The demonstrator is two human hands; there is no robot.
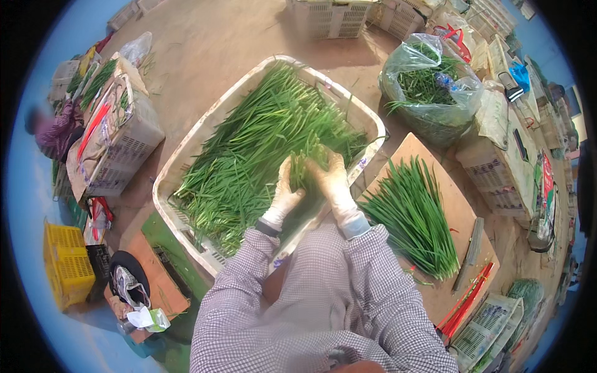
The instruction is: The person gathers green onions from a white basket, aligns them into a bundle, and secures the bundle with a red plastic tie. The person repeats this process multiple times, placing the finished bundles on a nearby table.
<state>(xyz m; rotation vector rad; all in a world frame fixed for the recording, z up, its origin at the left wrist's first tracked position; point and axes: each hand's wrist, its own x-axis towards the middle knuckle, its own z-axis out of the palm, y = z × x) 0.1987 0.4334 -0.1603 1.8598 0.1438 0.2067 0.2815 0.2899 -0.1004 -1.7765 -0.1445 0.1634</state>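
A large white plastic crate [173,154] full of cut garlic chives [261,126] stands before me. Over its near right part, both my hands, in pale work gloves, hold a small bunch of chives [299,170] between them. My left hand [283,193] has its fingers along the left side of the bunch. My right hand [332,175] closes round the other side, its fingertips partly blurred. Just right of the crate, a larger pile of chives [415,214] lies on a tan board [406,149].
Red ties [468,300] and a grey strip [471,247] lie on the board. Beyond it stands a clear plastic bag [429,88] stuffed with greens. At left are a person [58,126] by a crate [123,154], a yellow crate [70,265] and a cardboard-topped stand [168,279].
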